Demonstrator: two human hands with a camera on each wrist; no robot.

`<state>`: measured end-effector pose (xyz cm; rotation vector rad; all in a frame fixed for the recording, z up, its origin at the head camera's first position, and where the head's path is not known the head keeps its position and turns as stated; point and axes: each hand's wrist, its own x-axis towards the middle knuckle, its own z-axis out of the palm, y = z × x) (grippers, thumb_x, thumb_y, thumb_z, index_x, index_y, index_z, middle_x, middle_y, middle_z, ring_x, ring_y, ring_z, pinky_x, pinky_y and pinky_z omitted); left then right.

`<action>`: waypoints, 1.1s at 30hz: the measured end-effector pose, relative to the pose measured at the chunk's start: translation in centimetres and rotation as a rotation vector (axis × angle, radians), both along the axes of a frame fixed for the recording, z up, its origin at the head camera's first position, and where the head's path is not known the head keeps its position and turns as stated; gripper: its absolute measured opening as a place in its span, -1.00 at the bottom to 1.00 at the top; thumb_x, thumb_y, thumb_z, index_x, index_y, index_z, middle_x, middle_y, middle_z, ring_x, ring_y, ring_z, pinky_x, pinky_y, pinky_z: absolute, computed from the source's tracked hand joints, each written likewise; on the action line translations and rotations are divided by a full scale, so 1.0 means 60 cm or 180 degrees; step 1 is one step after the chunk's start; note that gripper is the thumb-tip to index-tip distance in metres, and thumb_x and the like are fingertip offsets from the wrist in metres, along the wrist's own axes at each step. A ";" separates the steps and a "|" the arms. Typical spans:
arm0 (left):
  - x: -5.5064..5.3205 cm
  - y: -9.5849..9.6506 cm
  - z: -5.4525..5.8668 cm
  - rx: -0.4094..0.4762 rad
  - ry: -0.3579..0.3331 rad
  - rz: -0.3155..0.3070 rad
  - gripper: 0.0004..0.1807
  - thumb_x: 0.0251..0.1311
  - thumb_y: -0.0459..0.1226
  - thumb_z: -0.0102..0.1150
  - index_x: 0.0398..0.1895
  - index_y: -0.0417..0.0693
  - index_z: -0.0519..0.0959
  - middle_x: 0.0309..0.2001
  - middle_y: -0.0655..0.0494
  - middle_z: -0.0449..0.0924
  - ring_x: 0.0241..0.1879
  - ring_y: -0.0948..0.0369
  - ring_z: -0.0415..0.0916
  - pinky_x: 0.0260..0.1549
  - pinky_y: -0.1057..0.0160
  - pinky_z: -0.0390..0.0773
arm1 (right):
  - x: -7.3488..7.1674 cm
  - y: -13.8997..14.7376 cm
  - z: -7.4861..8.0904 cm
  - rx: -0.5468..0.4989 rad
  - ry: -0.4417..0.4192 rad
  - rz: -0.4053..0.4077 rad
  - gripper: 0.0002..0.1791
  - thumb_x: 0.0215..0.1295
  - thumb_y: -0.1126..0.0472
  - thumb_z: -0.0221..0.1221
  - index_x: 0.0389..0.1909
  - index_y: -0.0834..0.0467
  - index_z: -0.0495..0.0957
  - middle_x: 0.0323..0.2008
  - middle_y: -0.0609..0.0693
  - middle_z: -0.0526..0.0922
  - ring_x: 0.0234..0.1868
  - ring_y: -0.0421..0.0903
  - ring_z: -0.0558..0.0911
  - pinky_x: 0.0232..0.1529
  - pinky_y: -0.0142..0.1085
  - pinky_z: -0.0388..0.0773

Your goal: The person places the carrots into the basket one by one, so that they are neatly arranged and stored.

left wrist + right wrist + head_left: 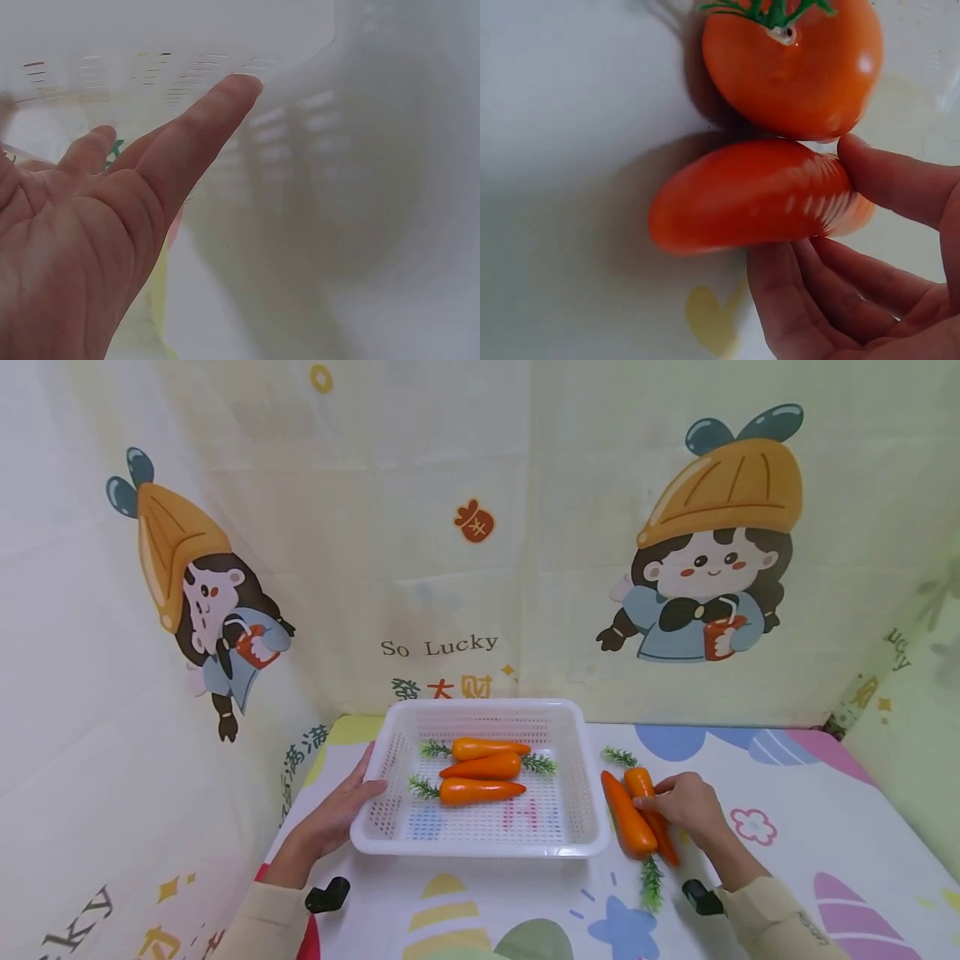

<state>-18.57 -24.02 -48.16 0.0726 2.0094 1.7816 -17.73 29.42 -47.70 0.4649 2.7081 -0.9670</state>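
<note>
A white plastic basket (480,850) with perforated walls stands in the middle of the table, holding three orange toy carrots (483,791) with green leafy tops. At its left side, my left hand (337,810) touches the outer wall with fingers extended; the left wrist view shows this hand (135,187) against the slotted basket wall. To the right of the basket, my right hand (688,810) pinches a toy carrot (742,199) between thumb and fingers. Its narrow end points toward me. Another toy carrot (627,814) lies alongside it, leaves toward me.
A patterned cloth (795,860) covers the table. Light printed curtains (555,568) hang behind and at both sides. A black wrist piece (327,895) shows by the left sleeve, and another black piece (702,897) by the right sleeve.
</note>
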 end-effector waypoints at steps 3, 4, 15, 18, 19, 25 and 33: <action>0.000 0.001 0.001 0.0013 0.0005 -0.0005 -0.15 0.62 -0.14 -0.10 0.60 0.85 -0.33 0.71 0.17 -0.12 0.38 -0.14 0.45 0.20 -0.06 0.65 | 0.003 0.001 0.002 -0.0024 0.0004 0.0002 -0.35 0.21 0.04 0.44 0.09 0.50 0.58 -0.10 0.36 0.66 -0.19 0.09 0.58 -0.30 -0.28 0.64; 0.000 0.001 0.001 0.0031 0.0003 -0.0021 -0.15 0.62 -0.14 -0.11 0.60 0.85 -0.34 0.71 0.18 -0.13 0.39 -0.15 0.44 0.20 -0.06 0.65 | 0.004 0.002 0.003 -0.0036 0.0012 0.0000 -0.36 0.21 0.04 0.43 0.08 0.50 0.58 -0.10 0.36 0.66 -0.20 0.09 0.58 -0.31 -0.28 0.64; -0.002 -0.001 0.003 -0.0021 0.0053 -0.0038 -0.15 0.62 -0.11 -0.10 0.61 0.82 -0.35 0.71 0.17 -0.15 0.40 -0.13 0.41 0.20 0.01 0.64 | 0.008 0.000 0.007 -0.0176 0.0292 -0.0084 -0.41 0.29 0.05 0.39 0.12 0.46 0.60 0.05 0.43 0.64 -0.13 0.12 0.60 -0.29 -0.28 0.70; -0.002 -0.001 0.003 -0.0056 0.0057 -0.0042 -0.15 0.62 -0.11 -0.10 0.60 0.83 -0.36 0.71 0.16 -0.14 0.40 -0.13 0.42 0.21 -0.01 0.64 | 0.007 -0.001 0.011 -0.0247 0.0341 -0.0121 -0.42 0.31 0.06 0.37 0.14 0.45 0.59 0.08 0.44 0.63 -0.09 0.15 0.60 -0.26 -0.27 0.73; -0.002 0.000 0.004 -0.0047 0.0035 -0.0010 -0.15 0.61 -0.11 -0.09 0.59 0.86 -0.34 0.70 0.19 -0.11 0.39 -0.13 0.43 0.21 -0.02 0.65 | 0.006 -0.002 0.012 -0.0275 0.0351 -0.0132 -0.42 0.32 0.06 0.37 0.15 0.44 0.59 0.09 0.44 0.62 -0.07 0.17 0.60 -0.24 -0.26 0.74; 0.000 0.001 0.003 -0.0038 0.0045 -0.0028 -0.15 0.61 -0.12 -0.09 0.59 0.86 -0.34 0.71 0.18 -0.12 0.39 -0.14 0.44 0.21 -0.05 0.65 | 0.005 -0.006 0.021 -0.0380 0.0371 -0.0142 -0.42 0.37 0.08 0.34 0.21 0.44 0.55 0.15 0.46 0.59 0.00 0.22 0.61 -0.19 -0.23 0.77; 0.002 0.000 0.003 0.0001 0.0008 0.0008 -0.15 0.61 -0.12 -0.07 0.59 0.88 -0.32 0.69 0.15 -0.05 0.36 -0.14 0.47 0.19 -0.08 0.67 | 0.005 -0.010 0.029 -0.0437 0.0397 -0.0126 -0.39 0.35 0.05 0.36 0.23 0.42 0.55 0.16 0.45 0.60 -0.02 0.19 0.63 -0.19 -0.25 0.76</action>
